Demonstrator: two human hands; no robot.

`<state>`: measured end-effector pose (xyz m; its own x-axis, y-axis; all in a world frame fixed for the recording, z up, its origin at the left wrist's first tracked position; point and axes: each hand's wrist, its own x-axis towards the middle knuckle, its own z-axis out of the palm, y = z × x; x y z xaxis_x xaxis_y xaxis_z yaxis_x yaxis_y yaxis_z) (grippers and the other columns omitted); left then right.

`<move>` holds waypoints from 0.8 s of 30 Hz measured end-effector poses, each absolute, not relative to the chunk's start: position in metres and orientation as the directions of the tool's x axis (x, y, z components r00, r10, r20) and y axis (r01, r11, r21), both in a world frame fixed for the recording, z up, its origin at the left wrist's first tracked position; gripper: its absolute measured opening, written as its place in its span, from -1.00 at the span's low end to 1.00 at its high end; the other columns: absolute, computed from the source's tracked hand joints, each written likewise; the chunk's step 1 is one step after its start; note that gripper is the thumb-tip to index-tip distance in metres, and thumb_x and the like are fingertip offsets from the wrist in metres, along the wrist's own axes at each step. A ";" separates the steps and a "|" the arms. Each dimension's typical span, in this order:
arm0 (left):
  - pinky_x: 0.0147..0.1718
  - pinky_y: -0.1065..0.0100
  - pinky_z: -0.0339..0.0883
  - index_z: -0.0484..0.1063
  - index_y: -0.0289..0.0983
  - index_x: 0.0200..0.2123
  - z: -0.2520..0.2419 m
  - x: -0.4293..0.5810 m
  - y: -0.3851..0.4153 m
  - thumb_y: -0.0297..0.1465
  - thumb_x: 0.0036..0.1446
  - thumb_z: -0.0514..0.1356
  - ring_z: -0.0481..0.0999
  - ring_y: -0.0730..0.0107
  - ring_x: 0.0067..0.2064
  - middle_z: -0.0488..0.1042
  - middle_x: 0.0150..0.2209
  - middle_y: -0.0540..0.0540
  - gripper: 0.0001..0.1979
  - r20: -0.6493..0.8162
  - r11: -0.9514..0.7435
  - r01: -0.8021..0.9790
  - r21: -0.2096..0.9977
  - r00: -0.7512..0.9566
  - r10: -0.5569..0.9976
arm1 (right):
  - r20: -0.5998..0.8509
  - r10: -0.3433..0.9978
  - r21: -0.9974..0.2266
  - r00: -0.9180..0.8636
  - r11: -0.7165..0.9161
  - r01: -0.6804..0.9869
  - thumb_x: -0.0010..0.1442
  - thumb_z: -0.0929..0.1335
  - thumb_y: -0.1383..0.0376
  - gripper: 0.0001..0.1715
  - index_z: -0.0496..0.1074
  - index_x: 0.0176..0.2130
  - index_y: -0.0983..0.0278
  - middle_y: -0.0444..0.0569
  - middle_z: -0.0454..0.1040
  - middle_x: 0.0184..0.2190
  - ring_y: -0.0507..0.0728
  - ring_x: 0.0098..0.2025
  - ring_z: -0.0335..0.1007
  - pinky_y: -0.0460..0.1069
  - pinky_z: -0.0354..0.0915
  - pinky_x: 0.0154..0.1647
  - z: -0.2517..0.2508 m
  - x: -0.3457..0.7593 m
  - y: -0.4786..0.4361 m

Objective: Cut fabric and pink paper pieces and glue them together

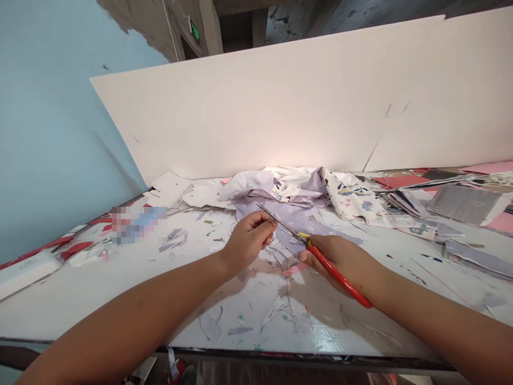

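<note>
My left hand (247, 239) is closed, its fingers pinching a small pale piece of fabric over the table. My right hand (339, 256) grips red-handled scissors (320, 255); their metal blades point up and left toward my left fingertips. Just behind both hands lies a lilac flowered cloth (294, 214), bunched with white floral fabric (352, 199). A small pink scrap (292, 270) lies under the scissors.
The white worktable (120, 289) is littered with fabric and paper scraps. A tall white board (304, 101) stands at its back. Grey folded fabric pieces (468, 206) and pink sheets lie at the right; a white object (24, 272) sits at the left edge.
</note>
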<state>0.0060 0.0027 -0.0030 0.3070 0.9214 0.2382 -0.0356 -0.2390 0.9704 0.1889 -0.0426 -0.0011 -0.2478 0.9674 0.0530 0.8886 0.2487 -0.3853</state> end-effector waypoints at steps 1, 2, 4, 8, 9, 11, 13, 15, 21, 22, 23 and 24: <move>-0.66 0.52 0.00 0.23 -0.27 -0.57 -0.003 0.006 0.003 -0.34 -0.02 0.12 0.11 0.65 -0.66 0.16 -0.74 0.15 -0.83 0.238 -0.238 -0.038 0.970 0.306 0.922 | 0.054 0.969 -0.373 -0.240 0.242 0.895 0.08 0.14 -0.10 -0.52 0.15 -0.55 0.23 -0.09 0.33 -0.62 0.05 -0.60 0.16 -0.11 0.00 -0.60 -0.001 0.188 -0.043; -0.66 0.52 0.00 0.23 -0.27 -0.57 -0.003 0.006 0.003 -0.34 -0.02 0.12 0.12 0.65 -0.66 0.17 -0.74 0.14 -0.83 0.238 -0.238 -0.039 0.970 0.304 0.922 | 0.056 0.971 -0.360 -0.232 0.237 0.902 0.08 0.14 -0.10 -0.51 0.14 -0.56 0.23 -0.09 0.33 -0.63 0.05 -0.60 0.15 -0.10 -0.01 -0.60 -0.001 0.188 -0.043; -0.65 0.52 0.00 0.24 -0.27 -0.57 -0.004 0.007 0.003 -0.34 -0.02 0.12 0.12 0.65 -0.65 0.17 -0.73 0.14 -0.83 0.239 -0.237 -0.044 0.971 0.294 0.925 | 0.063 0.973 -0.338 -0.223 0.231 0.912 0.08 0.13 -0.10 -0.51 0.14 -0.57 0.23 -0.10 0.32 -0.64 0.05 -0.61 0.14 -0.10 -0.02 -0.60 0.000 0.187 -0.044; -0.65 0.52 0.01 0.24 -0.27 -0.57 -0.006 0.006 0.004 -0.35 -0.03 0.12 0.12 0.64 -0.65 0.16 -0.74 0.14 -0.84 0.236 -0.230 -0.055 0.972 0.278 0.931 | 0.062 0.977 -0.320 -0.202 0.211 0.924 0.08 0.13 -0.09 -0.50 0.15 -0.58 0.24 -0.08 0.32 -0.65 0.04 -0.62 0.13 -0.10 -0.02 -0.60 0.001 0.185 -0.044; -0.65 0.52 0.00 0.24 -0.27 -0.57 -0.006 0.006 0.004 -0.34 -0.03 0.13 0.11 0.64 -0.65 0.16 -0.74 0.14 -0.84 0.234 -0.227 -0.057 0.972 0.274 0.933 | 0.059 0.979 -0.317 -0.196 0.205 0.926 0.08 0.13 -0.09 -0.50 0.15 -0.58 0.24 -0.08 0.32 -0.65 0.04 -0.62 0.12 -0.10 -0.02 -0.61 0.002 0.185 -0.044; -0.65 0.52 0.01 0.24 -0.27 -0.57 -0.005 0.006 0.004 -0.34 -0.03 0.13 0.11 0.64 -0.65 0.16 -0.74 0.14 -0.83 0.226 -0.220 -0.052 0.974 0.272 0.935 | 0.056 0.979 -0.316 -0.196 0.204 0.927 0.08 0.12 -0.09 -0.50 0.16 -0.58 0.24 -0.08 0.32 -0.66 0.03 -0.63 0.12 -0.10 -0.03 -0.61 0.002 0.184 -0.044; -0.64 0.52 0.01 0.23 -0.27 -0.58 -0.004 0.007 0.003 -0.33 -0.03 0.13 0.11 0.64 -0.65 0.17 -0.74 0.14 -0.82 0.220 -0.214 -0.050 0.975 0.271 0.937 | 0.058 0.978 -0.317 -0.201 0.209 0.925 0.08 0.12 -0.09 -0.50 0.15 -0.59 0.24 -0.08 0.32 -0.66 0.04 -0.63 0.12 -0.10 -0.02 -0.61 0.003 0.184 -0.044; -0.65 0.52 0.01 0.24 -0.27 -0.58 -0.004 0.007 0.003 -0.33 -0.03 0.13 0.11 0.64 -0.65 0.17 -0.73 0.14 -0.82 0.220 -0.213 -0.055 0.976 0.270 0.938 | 0.063 0.977 -0.319 -0.202 0.211 0.924 0.08 0.13 -0.08 -0.50 0.15 -0.59 0.24 -0.08 0.33 -0.66 0.04 -0.63 0.13 -0.11 -0.02 -0.61 0.003 0.183 -0.043; -0.65 0.52 -0.01 0.24 -0.27 -0.58 -0.005 0.007 0.004 -0.34 -0.03 0.13 0.11 0.64 -0.65 0.17 -0.74 0.13 -0.82 0.216 -0.205 -0.071 0.976 0.250 0.944 | 0.051 0.976 -0.350 -0.214 0.218 0.911 0.08 0.14 -0.07 -0.50 0.21 -0.59 0.25 -0.07 0.34 -0.65 0.04 -0.62 0.17 -0.11 0.00 -0.60 0.000 0.185 -0.041; -0.65 0.52 0.00 0.23 -0.27 -0.58 -0.006 0.007 0.004 -0.34 -0.03 0.13 0.11 0.64 -0.65 0.18 -0.74 0.13 -0.82 0.218 -0.206 -0.074 0.976 0.251 0.943 | 0.050 0.974 -0.370 -0.220 0.223 0.902 0.08 0.14 -0.07 -0.51 0.23 -0.58 0.25 -0.07 0.36 -0.64 0.04 -0.61 0.19 -0.11 0.01 -0.59 0.000 0.185 -0.040; -0.64 0.52 0.00 0.23 -0.27 -0.58 -0.006 0.006 0.004 -0.34 -0.03 0.13 0.11 0.64 -0.65 0.17 -0.73 0.13 -0.82 0.222 -0.209 -0.077 0.975 0.253 0.942 | 0.043 0.973 -0.389 -0.228 0.227 0.893 0.08 0.14 -0.06 -0.51 0.27 -0.57 0.25 -0.07 0.37 -0.63 0.04 -0.60 0.21 -0.11 0.02 -0.58 -0.001 0.186 -0.040; -0.64 0.52 0.01 0.23 -0.27 -0.58 -0.006 0.006 0.004 -0.35 -0.02 0.13 0.11 0.64 -0.64 0.17 -0.73 0.13 -0.82 0.226 -0.212 -0.081 0.974 0.255 0.940 | 0.034 0.972 -0.404 -0.233 0.226 0.887 0.08 0.14 -0.06 -0.51 0.29 -0.55 0.24 -0.07 0.38 -0.62 0.05 -0.58 0.22 -0.11 0.03 -0.57 -0.002 0.187 -0.039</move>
